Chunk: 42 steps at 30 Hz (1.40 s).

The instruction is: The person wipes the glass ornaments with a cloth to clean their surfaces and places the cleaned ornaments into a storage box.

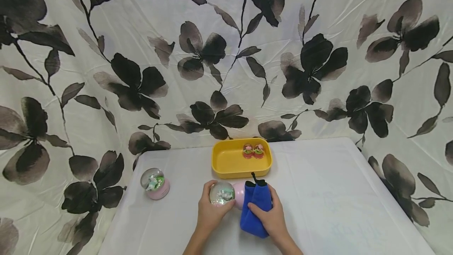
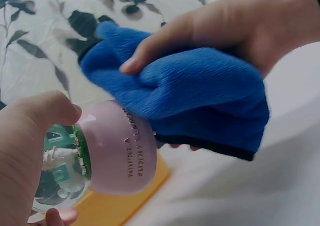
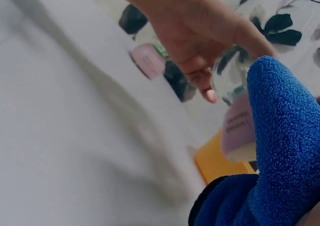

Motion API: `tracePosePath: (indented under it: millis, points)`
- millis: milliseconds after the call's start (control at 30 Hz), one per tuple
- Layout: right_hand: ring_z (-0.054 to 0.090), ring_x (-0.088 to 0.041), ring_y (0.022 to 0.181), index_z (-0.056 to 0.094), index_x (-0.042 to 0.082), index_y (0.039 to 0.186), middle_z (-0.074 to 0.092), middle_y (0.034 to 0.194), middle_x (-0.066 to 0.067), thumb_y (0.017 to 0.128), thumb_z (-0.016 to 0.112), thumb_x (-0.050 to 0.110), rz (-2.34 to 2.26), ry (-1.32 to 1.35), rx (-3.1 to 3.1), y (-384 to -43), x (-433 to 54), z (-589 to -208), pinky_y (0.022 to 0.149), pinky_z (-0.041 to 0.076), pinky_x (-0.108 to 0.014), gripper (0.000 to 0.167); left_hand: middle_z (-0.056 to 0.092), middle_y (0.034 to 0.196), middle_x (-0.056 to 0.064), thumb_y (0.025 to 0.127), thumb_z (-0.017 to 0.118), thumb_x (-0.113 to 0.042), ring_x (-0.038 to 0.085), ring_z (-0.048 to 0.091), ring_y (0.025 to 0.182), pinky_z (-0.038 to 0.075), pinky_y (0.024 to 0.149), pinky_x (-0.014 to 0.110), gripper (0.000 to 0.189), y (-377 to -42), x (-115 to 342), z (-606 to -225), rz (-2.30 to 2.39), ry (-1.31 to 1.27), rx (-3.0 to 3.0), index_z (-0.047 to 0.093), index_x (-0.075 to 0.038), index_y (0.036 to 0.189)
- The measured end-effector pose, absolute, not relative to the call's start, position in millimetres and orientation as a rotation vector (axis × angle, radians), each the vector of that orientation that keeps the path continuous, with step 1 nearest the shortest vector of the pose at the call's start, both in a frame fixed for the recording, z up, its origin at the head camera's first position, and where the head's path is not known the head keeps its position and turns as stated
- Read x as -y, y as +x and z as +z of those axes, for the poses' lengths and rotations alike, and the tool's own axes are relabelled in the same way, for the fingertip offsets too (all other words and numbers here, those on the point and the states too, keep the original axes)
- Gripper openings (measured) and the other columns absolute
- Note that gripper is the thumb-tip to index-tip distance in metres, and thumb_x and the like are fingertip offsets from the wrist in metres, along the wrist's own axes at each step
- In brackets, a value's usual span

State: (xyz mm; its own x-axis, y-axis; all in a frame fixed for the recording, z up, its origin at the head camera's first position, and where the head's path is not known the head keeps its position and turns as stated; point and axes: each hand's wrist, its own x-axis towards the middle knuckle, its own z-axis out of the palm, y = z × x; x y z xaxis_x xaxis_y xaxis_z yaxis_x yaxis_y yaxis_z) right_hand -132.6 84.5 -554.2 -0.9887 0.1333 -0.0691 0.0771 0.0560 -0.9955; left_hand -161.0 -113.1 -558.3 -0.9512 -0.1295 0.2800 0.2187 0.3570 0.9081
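A snow globe with a pink base [image 2: 117, 151] lies on its side in the air, its clear dome [image 1: 221, 194] gripped by my left hand [image 1: 212, 211]. Raised lettering shows on the base, and a small white animal figure with green bits is inside the dome. My right hand [image 1: 272, 215] holds a folded blue cloth [image 1: 256, 209] with black edging against the base end of the globe. In the left wrist view, the right thumb lies on top of the cloth [image 2: 200, 80]. Part of the base is hidden behind the cloth.
A second snow globe [image 1: 155, 183] with a pink base stands at the left of the white table [image 1: 329, 192]. Behind the hands is a yellow tray [image 1: 226, 173] holding two small red-based globes [image 1: 253, 151]. Floral fabric [image 1: 212, 70] hangs at the back.
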Motion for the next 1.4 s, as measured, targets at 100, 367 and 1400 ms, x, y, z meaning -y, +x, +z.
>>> tracePosePath:
  millis: [100, 367, 1400]
  points:
    - [0.049, -0.034, 0.12, 0.034, 0.018, 0.148, 0.048, 0.137, -0.013, 0.079, 0.081, 0.033, 2.125, -0.228, 2.256, -132, -88, -553, 0.093, 0.045, -0.054, 0.084, 0.06, 0.121, 0.011, 0.064, 0.09, -0.019, 0.025, 0.06, 0.097, 0.052, 0.078, 0.041, 0.076, -167, 117, -557, -1.695, -0.106, 2.302, 0.049, -0.019, 0.128]
    - [0.049, -0.036, 0.119, 0.031, 0.012, 0.149, 0.048, 0.136, -0.017, 0.081, 0.079, 0.032, 2.215, -0.238, 2.275, -130, -95, -557, 0.093, 0.045, -0.055, 0.085, 0.058, 0.12, 0.015, 0.066, 0.091, -0.023, 0.028, 0.056, 0.105, 0.053, 0.086, 0.046, 0.084, -185, 123, -546, -1.695, -0.043, 2.311, 0.04, -0.011, 0.131]
    - [0.048, -0.037, 0.12, 0.029, 0.01, 0.149, 0.046, 0.138, -0.02, 0.084, 0.075, 0.032, 2.333, -0.23, 2.329, -120, -113, -580, 0.094, 0.044, -0.053, 0.083, 0.049, 0.128, 0.016, 0.06, 0.094, -0.022, 0.038, 0.049, 0.121, 0.045, 0.098, 0.048, 0.087, -302, 100, -515, -1.683, -0.163, 2.243, 0.045, -0.008, 0.13]
